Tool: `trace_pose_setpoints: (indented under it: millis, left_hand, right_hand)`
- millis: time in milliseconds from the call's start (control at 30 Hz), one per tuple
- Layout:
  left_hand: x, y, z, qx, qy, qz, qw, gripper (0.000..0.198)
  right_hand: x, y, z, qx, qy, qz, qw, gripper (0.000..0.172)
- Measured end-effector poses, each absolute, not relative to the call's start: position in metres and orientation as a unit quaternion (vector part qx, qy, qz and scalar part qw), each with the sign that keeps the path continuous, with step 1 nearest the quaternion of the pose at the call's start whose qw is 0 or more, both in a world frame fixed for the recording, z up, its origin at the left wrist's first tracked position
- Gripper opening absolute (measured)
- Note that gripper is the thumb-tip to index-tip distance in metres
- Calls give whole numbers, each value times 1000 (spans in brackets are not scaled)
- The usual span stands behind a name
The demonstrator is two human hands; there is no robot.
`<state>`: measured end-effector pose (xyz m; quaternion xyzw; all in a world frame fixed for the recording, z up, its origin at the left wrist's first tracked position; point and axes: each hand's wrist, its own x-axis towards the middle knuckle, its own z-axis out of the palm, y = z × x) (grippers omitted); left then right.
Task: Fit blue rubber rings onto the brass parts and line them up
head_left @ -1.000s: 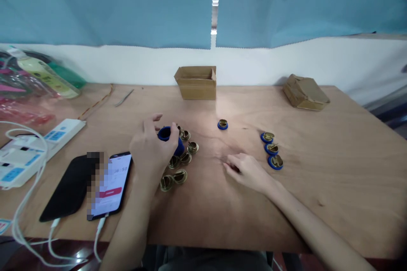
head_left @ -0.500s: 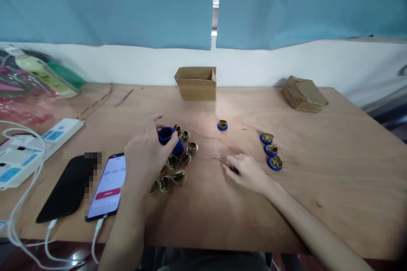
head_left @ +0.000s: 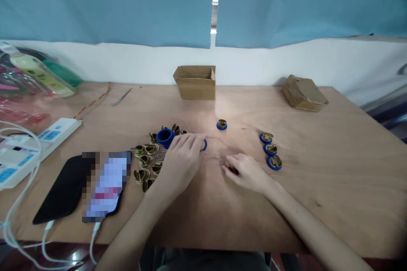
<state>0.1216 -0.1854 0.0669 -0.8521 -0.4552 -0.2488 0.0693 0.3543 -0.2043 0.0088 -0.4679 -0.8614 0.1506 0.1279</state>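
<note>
The left hand has its grip closed on a blue ring, mostly hidden behind the fingers, while the right hand rests curled on the tabletop, and I cannot tell whether its grip encloses anything. Brass pieces crowd around a blue tube that the left hand partly covers, with two phones just beyond them. One brass-topped blue disc sits ahead, three more line up rightward, and two cardboard boxes stand behind.
</note>
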Motion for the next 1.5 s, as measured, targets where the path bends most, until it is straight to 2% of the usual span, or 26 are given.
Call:
trace_pose_setpoints:
  millis: [233, 667, 967, 1133, 1500]
  left_hand:
    - [124, -178, 43, -861, -476, -181, 1, 47]
    - [116, -164, 24, -850, -509, -129, -39, 67]
    - [130, -170, 28, -852, -510, -96, -75, 62]
    - [127, -168, 22, -849, -507, -127, -86, 58]
    - [138, -171, 27, -817, -531, -188, -124, 26]
  right_hand:
    - [354, -204, 10, -469, -862, 150, 120, 22]
    - [353, -205, 11, -466, -866, 139, 113, 23]
    - [352, -205, 11, -465, -868, 135, 112, 21]
    - [353, -205, 11, -466, -867, 138, 112, 20]
    - [352, -205, 13, -460, -870, 133, 117, 21]
